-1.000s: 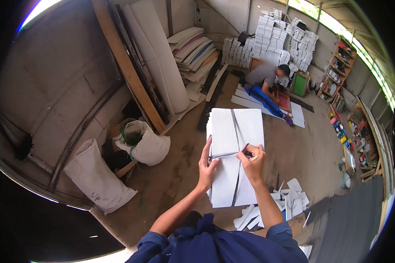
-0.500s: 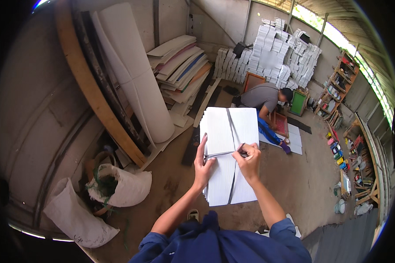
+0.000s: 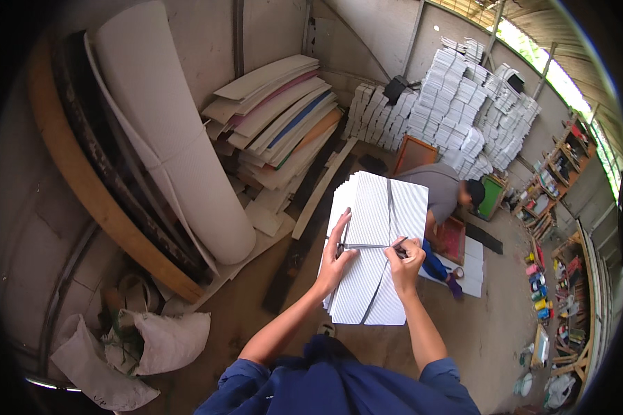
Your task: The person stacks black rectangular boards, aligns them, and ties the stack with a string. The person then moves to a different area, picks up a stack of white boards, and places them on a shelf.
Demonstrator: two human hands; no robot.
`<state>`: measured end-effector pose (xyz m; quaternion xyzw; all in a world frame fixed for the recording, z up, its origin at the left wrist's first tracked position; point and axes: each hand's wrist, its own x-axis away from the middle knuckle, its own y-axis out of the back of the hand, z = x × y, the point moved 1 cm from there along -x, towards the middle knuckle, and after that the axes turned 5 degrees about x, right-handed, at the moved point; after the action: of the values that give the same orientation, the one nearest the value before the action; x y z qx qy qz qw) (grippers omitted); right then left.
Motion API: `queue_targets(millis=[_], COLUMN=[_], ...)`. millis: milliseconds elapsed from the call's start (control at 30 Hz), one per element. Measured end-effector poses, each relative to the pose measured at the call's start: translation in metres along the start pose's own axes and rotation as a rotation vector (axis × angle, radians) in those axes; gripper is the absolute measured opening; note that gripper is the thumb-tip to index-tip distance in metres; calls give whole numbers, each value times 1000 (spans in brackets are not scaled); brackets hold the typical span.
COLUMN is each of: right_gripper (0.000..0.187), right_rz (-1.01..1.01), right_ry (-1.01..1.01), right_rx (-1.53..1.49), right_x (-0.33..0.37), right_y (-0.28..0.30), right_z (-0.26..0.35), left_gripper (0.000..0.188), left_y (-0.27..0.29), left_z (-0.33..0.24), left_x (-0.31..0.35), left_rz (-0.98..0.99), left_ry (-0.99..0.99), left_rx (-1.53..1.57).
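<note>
A bundle of white ribbed sheets, its edges slightly uneven, is in front of me, tilted a little. Around it runs a dark strap, lengthwise down the middle and also crosswise. My left hand grips the bundle's left edge, index finger pointing up along the side and thumb on top near the cross strap. On the other side, my right hand is closed over the strap crossing, pinching the strap between thumb and fingers. Its fingertips hide part of the crossing.
A person in grey bends over a red-screened frame ahead right. White stacked bundles line the back wall. Large sheets and a white roll are at left, above white sacks. Shelves stand right.
The view has swung left, so surroundings appear shifted. The bundle has tilted clockwise and sits slightly farther right in view. Both hands keep their places on it.
</note>
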<state>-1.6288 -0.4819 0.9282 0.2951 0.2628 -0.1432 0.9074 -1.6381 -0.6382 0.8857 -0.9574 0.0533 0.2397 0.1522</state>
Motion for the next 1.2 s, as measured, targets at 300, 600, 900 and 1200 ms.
queue_targets(millis=[300,600,900,1200], right_gripper=[16,13,15,13], right_rz=[78,95,8,-30], right_ry=[168,135,-11,-98], right_rx=[-76,-82,-35,-66], right_x=[-199,-401,-583,-760], right_y=[-98,-219,-282,-345], right_z=[-84,-182,-264,-412], left_gripper=[75,76,75,71], left_y=[38,98,117,111], left_z=[102,216,305,436], left_x=[-192,-410,-623,-824], left_rz=[-182,-194,-23,75], left_ry=[-54,-54,31,33], left_rx=[44,30,41,-16])
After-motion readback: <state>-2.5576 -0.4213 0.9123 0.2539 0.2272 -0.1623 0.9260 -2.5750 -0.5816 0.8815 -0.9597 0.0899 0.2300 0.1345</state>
